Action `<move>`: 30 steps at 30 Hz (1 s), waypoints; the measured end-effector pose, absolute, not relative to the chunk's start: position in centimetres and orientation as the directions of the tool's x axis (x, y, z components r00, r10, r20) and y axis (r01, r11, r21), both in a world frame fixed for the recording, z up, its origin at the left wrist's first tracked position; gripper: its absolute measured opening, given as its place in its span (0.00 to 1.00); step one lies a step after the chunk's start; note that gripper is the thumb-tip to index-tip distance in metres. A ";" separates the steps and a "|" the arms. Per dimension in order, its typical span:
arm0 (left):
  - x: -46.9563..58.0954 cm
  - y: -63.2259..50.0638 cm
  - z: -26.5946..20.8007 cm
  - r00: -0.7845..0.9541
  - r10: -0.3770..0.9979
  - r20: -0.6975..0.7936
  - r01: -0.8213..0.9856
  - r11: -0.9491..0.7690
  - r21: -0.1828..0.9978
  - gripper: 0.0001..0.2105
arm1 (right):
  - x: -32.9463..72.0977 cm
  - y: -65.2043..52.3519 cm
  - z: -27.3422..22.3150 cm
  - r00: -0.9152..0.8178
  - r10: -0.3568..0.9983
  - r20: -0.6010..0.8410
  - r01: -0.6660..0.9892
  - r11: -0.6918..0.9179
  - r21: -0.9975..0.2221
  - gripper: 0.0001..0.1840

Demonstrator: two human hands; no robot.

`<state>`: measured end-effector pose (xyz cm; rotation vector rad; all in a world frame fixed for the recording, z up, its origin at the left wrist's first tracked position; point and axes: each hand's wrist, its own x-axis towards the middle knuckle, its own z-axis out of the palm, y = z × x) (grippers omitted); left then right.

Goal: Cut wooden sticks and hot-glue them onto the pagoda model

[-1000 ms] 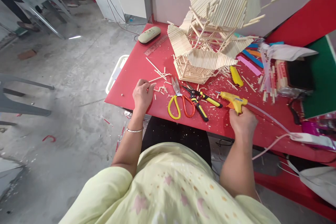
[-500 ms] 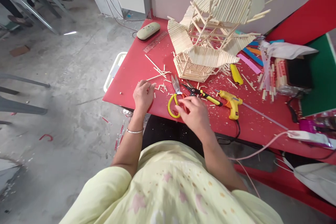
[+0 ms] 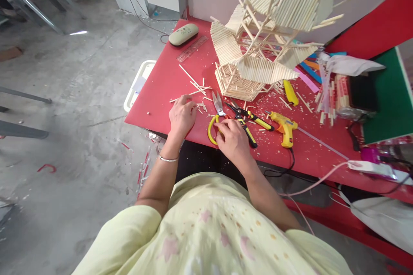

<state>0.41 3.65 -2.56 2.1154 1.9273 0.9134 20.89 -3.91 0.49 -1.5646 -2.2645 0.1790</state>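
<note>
Well, a red table (image 3: 153,94) holds a big stick house (image 3: 258,70), set near the back wall. A white tray (image 3: 131,90) sits just past the table's left edge, with something pale in it. The scissors (image 3: 219,108) lie with their long side running away from the person, tips pointing off and a bit left, handles close. The right hand (image 3: 235,139) bends over the red handle; its grip is too hidden to see. The left hand (image 3: 183,116) curls beside thin sticks (image 3: 197,85), its grip hidden too.
</note>
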 end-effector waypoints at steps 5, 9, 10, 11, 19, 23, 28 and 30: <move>0.6 3.7 -2.4 0.025 0.951 0.308 0.870 -0.172 0.462 0.11 | 20.9 -4.0 0.6 -0.320 0.919 0.230 0.877 0.379 -0.296 0.18; 0.6 3.8 -2.4 0.018 0.950 0.313 0.868 -0.170 0.467 0.10 | 21.0 -4.0 0.3 -0.318 0.922 0.223 0.877 0.375 -0.299 0.19; 0.6 3.9 -2.4 0.013 0.949 0.316 0.867 -0.169 0.469 0.10 | 21.1 -4.0 0.2 -0.316 0.922 0.224 0.876 0.374 -0.303 0.20; 0.7 3.9 -2.4 0.006 0.948 0.320 0.866 -0.165 0.472 0.10 | 21.1 -4.1 0.1 -0.314 0.922 0.224 0.875 0.373 -0.308 0.20; 1.9 4.1 -1.9 0.123 0.916 0.381 0.826 -0.307 0.472 0.17 | 20.9 -4.1 -0.4 -0.297 0.925 0.236 0.883 0.360 -0.301 0.20; 2.0 5.5 -0.5 0.096 0.911 0.400 0.819 -0.301 0.489 0.13 | 20.7 -4.3 -0.3 -0.285 0.930 0.234 0.888 0.348 -0.300 0.20; 2.3 9.1 0.2 0.191 0.921 0.339 0.843 -0.330 0.424 0.11 | 20.7 -4.4 0.0 -0.280 0.933 0.225 0.886 0.342 -0.314 0.20; 2.7 10.4 -0.1 0.265 0.926 0.270 0.861 -0.353 0.366 0.09 | 20.7 -4.4 0.0 -0.287 0.932 0.222 0.885 0.346 -0.311 0.20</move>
